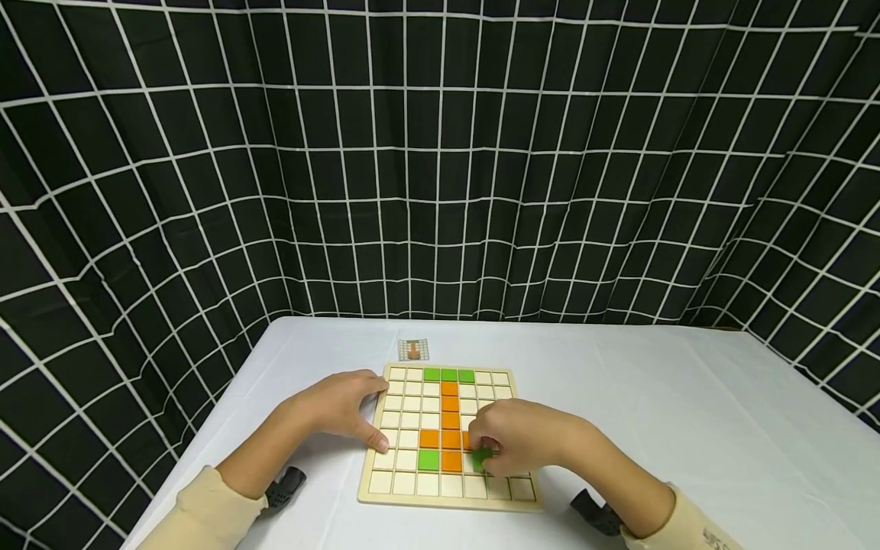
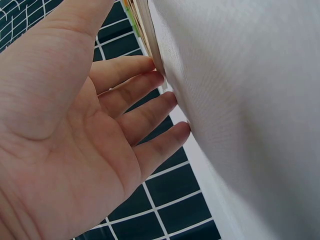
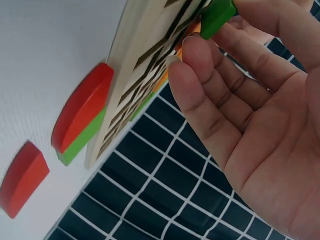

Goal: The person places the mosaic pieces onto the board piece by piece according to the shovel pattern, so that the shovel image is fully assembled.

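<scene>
A wooden grid board [image 1: 450,503] lies flat on the white table, with green and orange square pieces in some of its cells. My right hand [image 1: 525,435] is over the lower right part of the board and pinches a green piece [image 3: 217,19] between thumb and fingers. From the head view I cannot tell whether that piece touches its cell. My left hand [image 1: 337,409] rests at the board's left edge, thumb low and fingertips higher up. In the left wrist view its fingers [image 2: 150,112] are extended and lightly bent, touching the board's side and the cloth.
A small patterned card [image 1: 413,350] lies behind the board. In the right wrist view, a red piece [image 3: 85,107] with green below it sits beside the board, and another red piece [image 3: 24,179] lies farther off. A black gridded curtain [image 1: 440,153] surrounds the table [image 1: 653,397].
</scene>
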{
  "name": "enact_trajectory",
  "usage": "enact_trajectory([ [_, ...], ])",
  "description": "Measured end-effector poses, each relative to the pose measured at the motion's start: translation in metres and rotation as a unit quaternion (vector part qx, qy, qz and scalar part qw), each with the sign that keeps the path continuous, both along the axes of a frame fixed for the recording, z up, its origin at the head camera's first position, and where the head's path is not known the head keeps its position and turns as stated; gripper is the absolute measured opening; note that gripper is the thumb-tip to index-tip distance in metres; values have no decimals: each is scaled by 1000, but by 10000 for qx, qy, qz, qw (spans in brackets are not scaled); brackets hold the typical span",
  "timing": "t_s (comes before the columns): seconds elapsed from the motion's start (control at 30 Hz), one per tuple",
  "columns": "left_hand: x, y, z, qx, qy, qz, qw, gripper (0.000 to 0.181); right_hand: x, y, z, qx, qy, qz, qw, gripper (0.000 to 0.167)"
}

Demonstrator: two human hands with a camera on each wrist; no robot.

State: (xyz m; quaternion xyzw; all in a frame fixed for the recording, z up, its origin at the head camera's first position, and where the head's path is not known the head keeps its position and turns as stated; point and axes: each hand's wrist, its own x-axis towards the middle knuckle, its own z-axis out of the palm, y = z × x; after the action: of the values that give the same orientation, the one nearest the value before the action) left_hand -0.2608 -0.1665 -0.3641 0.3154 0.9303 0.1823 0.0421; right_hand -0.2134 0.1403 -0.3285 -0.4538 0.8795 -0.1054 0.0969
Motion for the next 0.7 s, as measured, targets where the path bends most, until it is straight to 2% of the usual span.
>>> enact_trajectory([
  [0.37, -1, 0, 0, -22, 7, 9, 10000, 83, 3, -7, -6, 105, 315, 94, 9994, 19],
  [0.7, 0, 2, 0, -22, -122, 103, 9999, 90, 10, -16, -10, 236, 458, -158, 9985, 16],
])
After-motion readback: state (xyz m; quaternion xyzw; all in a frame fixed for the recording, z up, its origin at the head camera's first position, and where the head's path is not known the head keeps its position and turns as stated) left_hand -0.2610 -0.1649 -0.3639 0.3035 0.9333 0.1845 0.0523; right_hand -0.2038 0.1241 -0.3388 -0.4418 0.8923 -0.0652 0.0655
